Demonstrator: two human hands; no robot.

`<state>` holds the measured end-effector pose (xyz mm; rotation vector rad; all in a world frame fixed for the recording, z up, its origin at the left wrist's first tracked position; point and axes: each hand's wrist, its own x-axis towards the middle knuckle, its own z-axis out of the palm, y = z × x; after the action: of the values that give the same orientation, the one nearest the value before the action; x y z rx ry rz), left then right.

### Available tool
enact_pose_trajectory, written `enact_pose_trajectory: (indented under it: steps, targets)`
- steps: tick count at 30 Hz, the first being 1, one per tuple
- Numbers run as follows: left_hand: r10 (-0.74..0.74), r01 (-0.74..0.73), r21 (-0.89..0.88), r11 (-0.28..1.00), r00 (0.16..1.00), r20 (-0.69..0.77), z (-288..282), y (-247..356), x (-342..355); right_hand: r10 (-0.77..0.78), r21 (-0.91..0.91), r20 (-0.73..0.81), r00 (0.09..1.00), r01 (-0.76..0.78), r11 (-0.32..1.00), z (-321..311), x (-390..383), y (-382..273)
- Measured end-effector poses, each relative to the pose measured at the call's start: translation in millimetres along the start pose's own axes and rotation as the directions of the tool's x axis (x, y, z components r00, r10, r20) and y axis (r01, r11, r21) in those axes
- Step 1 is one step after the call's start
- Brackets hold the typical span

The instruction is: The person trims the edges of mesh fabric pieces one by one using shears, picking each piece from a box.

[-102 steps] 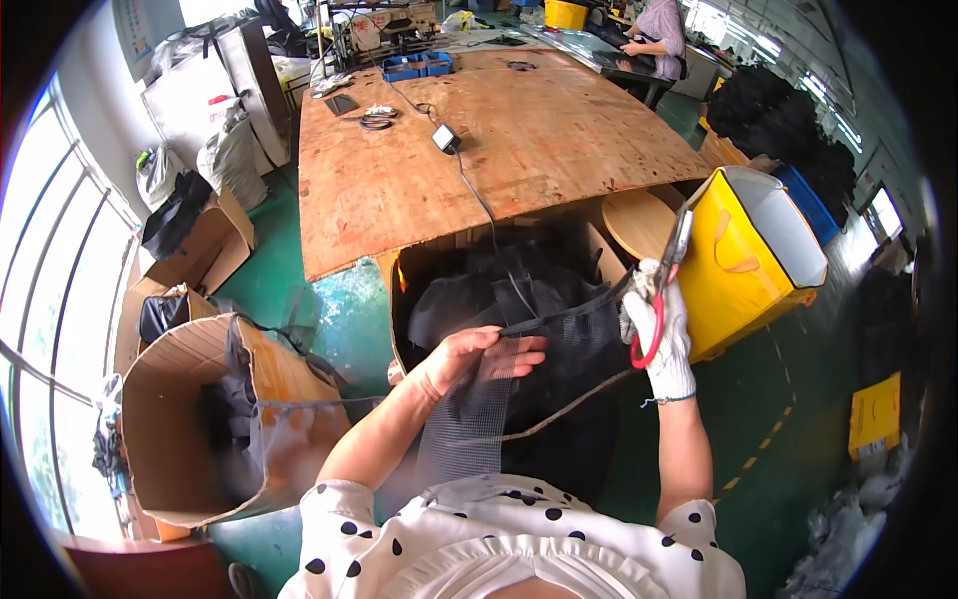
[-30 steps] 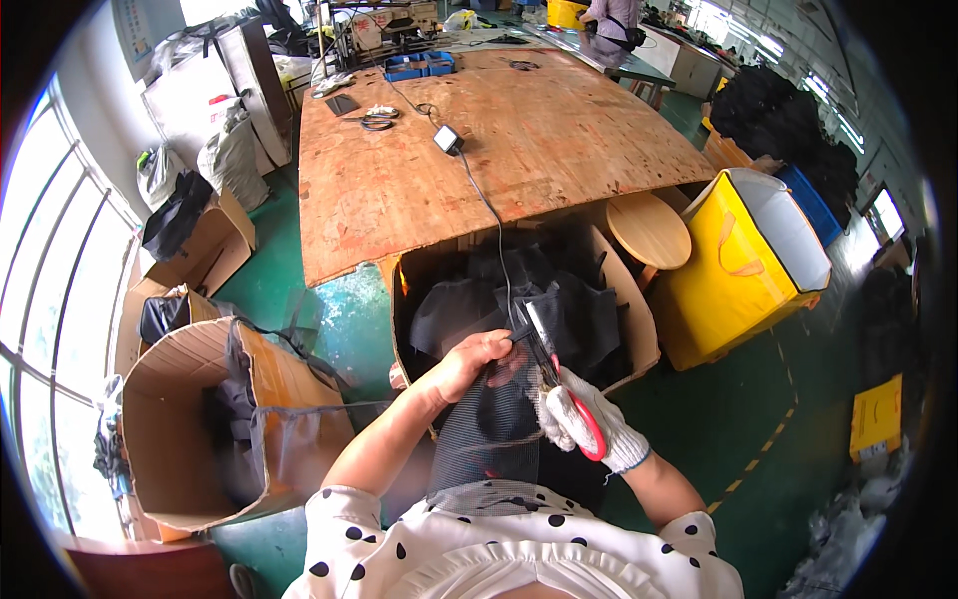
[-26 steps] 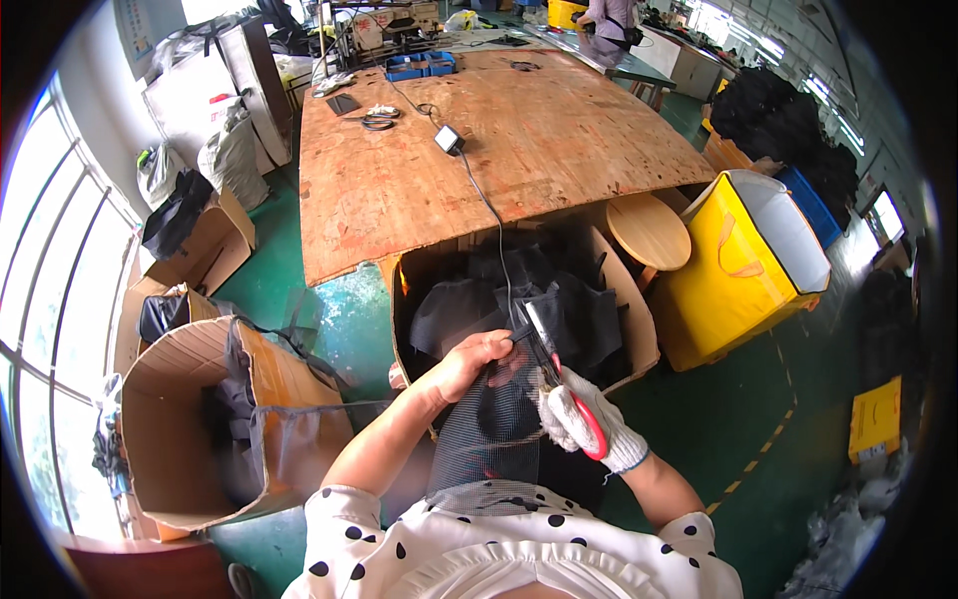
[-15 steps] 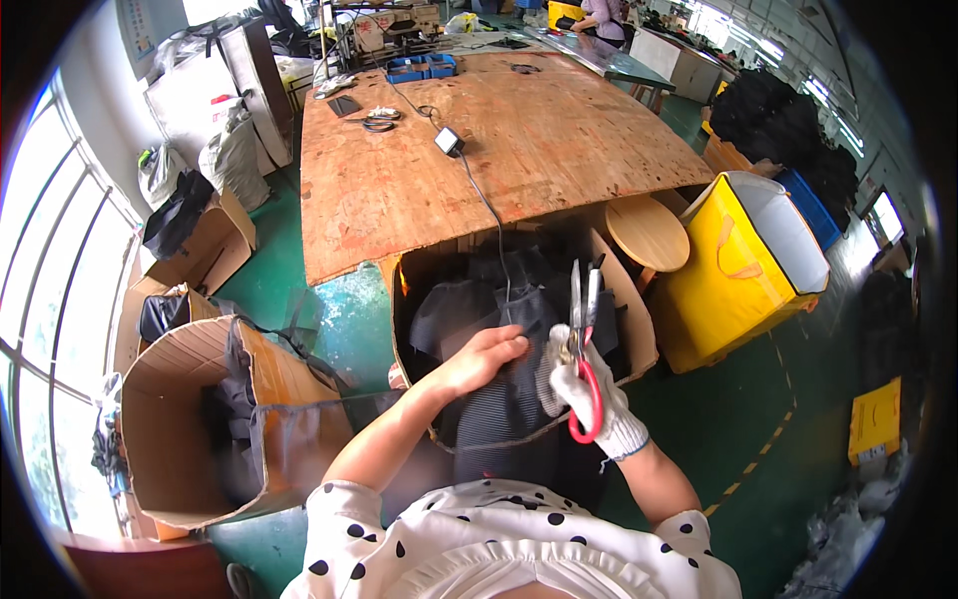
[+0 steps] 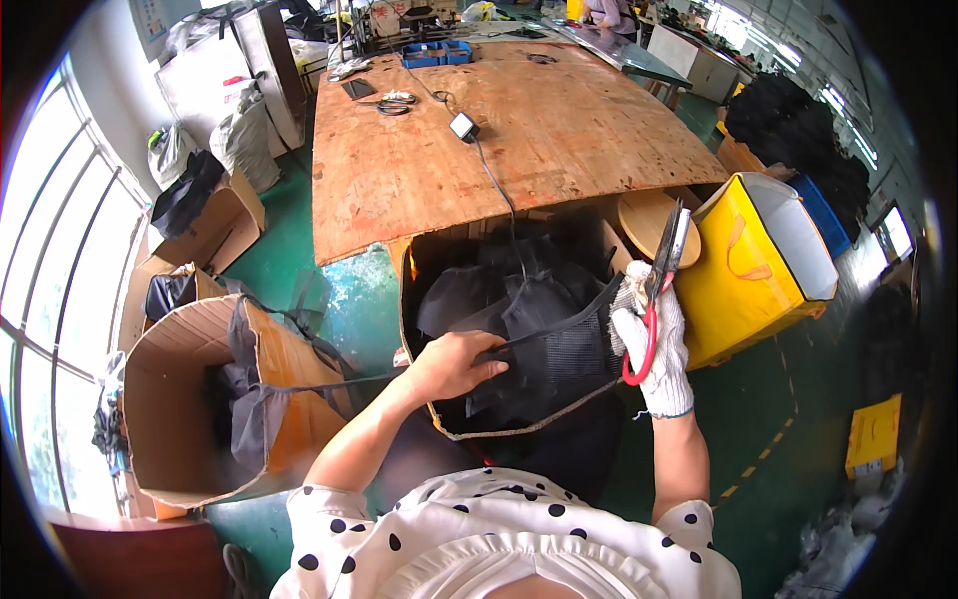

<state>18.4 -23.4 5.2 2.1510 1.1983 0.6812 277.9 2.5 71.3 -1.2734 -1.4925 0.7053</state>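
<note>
A strip of black mesh fabric [image 5: 574,349] is stretched between my hands over an open cardboard box [image 5: 529,427] full of dark mesh pieces. My bare left hand [image 5: 454,365] pinches its upper edge, with the thumb toward the right. My right hand [image 5: 657,344], in a white knitted glove, holds red-handled scissors [image 5: 644,349] with the blades pointing up. The fabric's right end reaches the gloved fingers; how they grip it is partly hidden. From my left hand a dark band runs left to a second cardboard box [image 5: 190,369], which has black fabric inside.
A worn wooden table [image 5: 499,140] stands ahead, bearing a small corded device [image 5: 464,127] and blue trays [image 5: 436,54]. A round wooden stool [image 5: 659,228] and a yellow bag [image 5: 743,270] stand right of the near box. Another person [image 5: 606,15] is at the far end.
My right hand has moved right and up with the scissors, spreading the mesh fabric sideways. My left hand has shifted slightly left and now pinches the edge. The view has shifted slightly.
</note>
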Motion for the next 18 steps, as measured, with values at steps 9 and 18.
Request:
enact_pose_trajectory:
  steps: [9, 18]
  targets:
    - [-0.051, 0.045, -0.033, 0.998, 0.976, -0.212, -19, 4, -15, -0.017, -0.156, -0.024, 1.0, 0.013, 0.988, -26, 10, 10]
    - [0.047, -0.048, -0.216, 0.975, 0.999, -0.009, -55, 50, 26, -0.063, 0.157, -0.111, 0.992, 0.08, 0.984, -65, 15, 32]
